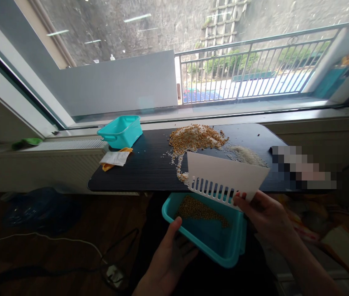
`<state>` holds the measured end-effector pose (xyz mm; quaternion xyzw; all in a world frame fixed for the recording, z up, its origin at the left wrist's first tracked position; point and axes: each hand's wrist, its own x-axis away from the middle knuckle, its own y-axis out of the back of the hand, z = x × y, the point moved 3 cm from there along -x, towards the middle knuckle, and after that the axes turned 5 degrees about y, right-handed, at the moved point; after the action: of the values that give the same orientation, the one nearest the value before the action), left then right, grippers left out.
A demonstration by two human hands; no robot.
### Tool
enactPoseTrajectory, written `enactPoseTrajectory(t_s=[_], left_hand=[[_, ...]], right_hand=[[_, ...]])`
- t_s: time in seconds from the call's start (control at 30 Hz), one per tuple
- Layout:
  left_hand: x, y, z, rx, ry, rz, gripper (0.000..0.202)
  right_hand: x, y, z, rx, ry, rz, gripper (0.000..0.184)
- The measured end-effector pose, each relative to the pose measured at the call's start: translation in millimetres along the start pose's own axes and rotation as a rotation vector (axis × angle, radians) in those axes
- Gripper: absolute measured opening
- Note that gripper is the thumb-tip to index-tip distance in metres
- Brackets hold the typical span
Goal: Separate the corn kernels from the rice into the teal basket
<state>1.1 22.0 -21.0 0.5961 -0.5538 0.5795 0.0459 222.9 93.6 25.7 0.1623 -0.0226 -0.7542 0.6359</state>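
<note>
1. Left hand point(170, 255), lower centre of the frame. Your grip is clenched on the teal tub point(224, 250): thumb over its near rim, fingers underneath. You hold it below the front edge of the worktop point(143, 172), tilted slightly.

2. Teal tub, contents: a layer of yellow beans point(197, 209) lying against its far wall. The rest of its floor is bare.

3. Right hand point(265, 216), lower right of centre. Your grip is grasping the white slotted scraper point(226, 174) by its lower right corner. The scraper stands on edge at the front of the worktop, with its slotted edge hanging over the tub.

4. Mixed heap point(196, 137), centre of the frame on the worktop: yellow beans and white grains together. A thin trail of them point(182, 172) runs down to the scraper's left corner.

5. White grain patch point(247, 155), just right of the heap and behind the scraper.

6. Second teal tub point(120, 131), upper left of the worktop, well apart from the heap.

7. White paper packet point(115, 158), in front of the second tub, lying on something orange.

8. Floor, lower left: a blue bag point(38, 209), a white cable point(38, 236) and a plug point(114, 275).
</note>
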Motion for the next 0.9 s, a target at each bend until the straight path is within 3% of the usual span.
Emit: enactPoseTrajectory(t_s=[0.17,0.4,0.63,0.73,0.9], left_hand=[[-0.7,0.6,0.8,0.009,0.001,-0.010,0.059],[-1.0,2.0,1.4,0.027,-0.012,0.010,0.060],[-2.4,5.4,0.9,0.033,-0.018,0.007,0.061],[-3.0,4.5,1.5,0.031,-0.018,0.017,0.061],[-3.5,3.6,2.8,0.019,0.000,0.009,0.060]], right_hand=[[-5.3,3.9,5.0,0.048,-0.040,-0.201,0.022],[-11.4,-14.0,2.3,0.166,-0.057,-0.219,0.026],[-19.0,7.1,1.8,0.433,-0.047,-0.352,0.031],[-18.8,7.8,7.4,0.421,-0.025,-0.345,0.031],[-21.8,-12.6,11.3,0.360,0.051,-0.220,0.029]])
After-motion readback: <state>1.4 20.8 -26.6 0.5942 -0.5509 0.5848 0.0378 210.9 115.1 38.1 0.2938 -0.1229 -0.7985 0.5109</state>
